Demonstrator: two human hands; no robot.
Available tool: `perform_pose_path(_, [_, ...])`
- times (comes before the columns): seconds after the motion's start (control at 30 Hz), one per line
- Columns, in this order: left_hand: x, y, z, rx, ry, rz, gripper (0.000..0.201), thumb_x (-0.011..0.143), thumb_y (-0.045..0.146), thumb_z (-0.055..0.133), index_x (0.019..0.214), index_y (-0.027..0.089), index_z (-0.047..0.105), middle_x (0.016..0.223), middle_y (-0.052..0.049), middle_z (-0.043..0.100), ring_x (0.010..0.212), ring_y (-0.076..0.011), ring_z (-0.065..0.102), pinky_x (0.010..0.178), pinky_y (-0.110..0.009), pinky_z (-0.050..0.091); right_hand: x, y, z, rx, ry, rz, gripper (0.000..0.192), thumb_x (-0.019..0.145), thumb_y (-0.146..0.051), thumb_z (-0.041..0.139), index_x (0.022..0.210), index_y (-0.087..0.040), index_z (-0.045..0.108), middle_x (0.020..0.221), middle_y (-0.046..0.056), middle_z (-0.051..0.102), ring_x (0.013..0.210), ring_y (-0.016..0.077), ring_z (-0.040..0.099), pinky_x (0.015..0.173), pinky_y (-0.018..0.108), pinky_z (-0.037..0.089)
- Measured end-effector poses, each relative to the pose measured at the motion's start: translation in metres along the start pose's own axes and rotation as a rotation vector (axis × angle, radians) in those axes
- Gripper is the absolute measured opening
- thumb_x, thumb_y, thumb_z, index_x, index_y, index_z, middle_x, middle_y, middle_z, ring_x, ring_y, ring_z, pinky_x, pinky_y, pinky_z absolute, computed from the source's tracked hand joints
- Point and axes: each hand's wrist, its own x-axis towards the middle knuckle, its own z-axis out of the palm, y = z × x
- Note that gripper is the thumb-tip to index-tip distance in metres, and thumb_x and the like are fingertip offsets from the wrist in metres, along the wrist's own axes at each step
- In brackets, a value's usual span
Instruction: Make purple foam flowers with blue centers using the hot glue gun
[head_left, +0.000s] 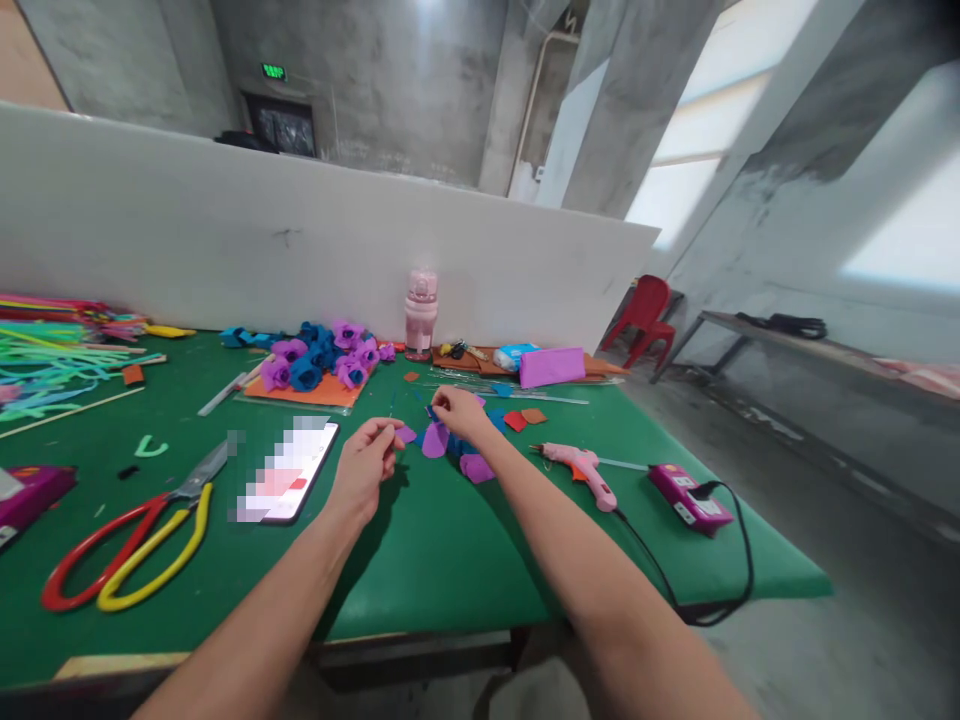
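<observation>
My left hand (367, 465) is closed in a pinch over the green table, left of the loose paper pieces. At its fingertips is a small purple paper petal (406, 434), and a thin dark stem rises just above them. My right hand (463, 415) is also pinched, slightly farther away; a dark bit shows at its fingertips, too small to name. Below it lie a purple petal-shaped piece (435, 440), blue paper partly hidden by the wrist, and a purple roll (477, 468). Beyond, purple and blue paper flowers (306, 372) rest on an orange sheet.
A pink glue gun (581, 468) lies right of my forearm, its cord running by a purple box (688, 498). On the left are a phone (296, 475) and large scissors (161, 530). A pink bottle (421, 315) stands by the white partition (300, 220).
</observation>
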Motion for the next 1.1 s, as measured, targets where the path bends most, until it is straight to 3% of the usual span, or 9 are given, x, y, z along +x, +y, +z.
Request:
perform_pose_path(0.07, [0.000, 0.000, 0.001, 0.042, 0.004, -0.015, 0.026, 0.064, 0.034, 0.064, 0.081, 0.015, 0.058, 0.056, 0.006, 0.049, 0.035, -0.0007, 0.027, 0.034, -0.016, 0.014, -0.020, 0.000, -0.011, 0.395, 0.101, 0.142, 0.006, 0.071, -0.018, 0.054, 0.076, -0.018, 0.059, 0.069, -0.001, 0.061, 0.065, 0.0124, 0.054, 0.061, 0.024, 0.041])
perform_pose_path(0.17, [-0.004, 0.000, 0.005, 0.128, -0.068, -0.091, 0.030, 0.061, 0.035, 0.068, 0.080, 0.014, 0.059, 0.052, 0.007, 0.045, 0.033, -0.0001, 0.024, 0.033, -0.016, 0.011, -0.061, -0.006, -0.021, 0.953, 0.110, 0.343, 0.024, 0.064, -0.029, 0.065, 0.084, -0.019, 0.057, 0.065, -0.003, 0.056, 0.057, 0.0097, 0.051, 0.053, 0.022, 0.040])
perform_pose_path(0.27, [-0.012, -0.002, 0.013, 0.162, -0.191, -0.182, 0.032, 0.061, 0.040, 0.068, 0.077, 0.014, 0.058, 0.052, 0.008, 0.042, 0.033, 0.0003, 0.022, 0.032, -0.016, 0.010, -0.098, -0.014, -0.021, 1.207, 0.129, 0.460, 0.037, 0.056, -0.031, 0.073, 0.086, -0.019, 0.056, 0.066, -0.004, 0.055, 0.054, 0.0074, 0.049, 0.052, 0.021, 0.039])
perform_pose_path(0.43, [-0.028, -0.006, 0.028, 0.241, -0.281, -0.212, 0.034, 0.061, 0.044, 0.069, 0.076, 0.015, 0.057, 0.047, 0.009, 0.038, 0.032, -0.0008, 0.021, 0.032, -0.016, 0.012, -0.122, -0.017, -0.012, 1.097, 0.170, 0.394, 0.036, 0.052, -0.026, 0.075, 0.083, -0.017, 0.060, 0.065, -0.004, 0.056, 0.057, 0.0077, 0.050, 0.055, 0.021, 0.039])
perform_pose_path(0.53, [-0.034, -0.011, 0.034, 0.311, -0.284, -0.177, 0.034, 0.057, 0.038, 0.072, 0.079, 0.015, 0.061, 0.046, 0.008, 0.042, 0.032, -0.0014, 0.023, 0.032, -0.017, 0.012, -0.123, -0.015, -0.008, 1.014, 0.118, 0.325, 0.034, 0.051, -0.025, 0.075, 0.081, -0.017, 0.061, 0.064, -0.004, 0.056, 0.056, 0.0076, 0.049, 0.054, 0.021, 0.039])
perform_pose_path(0.63, [-0.034, -0.016, 0.037, 0.316, -0.238, -0.156, 0.028, 0.056, 0.035, 0.073, 0.069, 0.013, 0.061, 0.047, 0.006, 0.047, 0.033, -0.0013, 0.026, 0.033, -0.017, 0.013, -0.125, -0.014, -0.007, 1.035, 0.029, 0.305, 0.037, 0.049, -0.024, 0.077, 0.082, -0.017, 0.062, 0.065, -0.004, 0.057, 0.057, 0.0079, 0.050, 0.055, 0.021, 0.040])
perform_pose_path(0.83, [-0.025, -0.024, 0.032, 0.121, -0.190, -0.245, 0.031, 0.054, 0.034, 0.075, 0.070, 0.015, 0.058, 0.037, 0.012, 0.028, 0.031, -0.0005, 0.018, 0.033, -0.016, 0.011, -0.131, -0.010, -0.012, 1.220, -0.072, 0.353, 0.030, 0.054, -0.027, 0.076, 0.079, -0.017, 0.063, 0.071, -0.001, 0.061, 0.061, 0.0077, 0.052, 0.056, 0.021, 0.040])
perform_pose_path(1.1, [-0.026, -0.015, 0.029, 0.095, -0.245, -0.297, 0.034, 0.060, 0.038, 0.071, 0.080, 0.013, 0.059, 0.057, 0.003, 0.053, 0.032, 0.0017, 0.021, 0.033, -0.016, 0.010, -0.130, -0.009, -0.014, 1.217, 0.032, 0.421, 0.028, 0.053, -0.033, 0.077, 0.069, -0.014, 0.065, 0.056, -0.004, 0.055, 0.048, 0.0050, 0.044, 0.050, 0.021, 0.036])
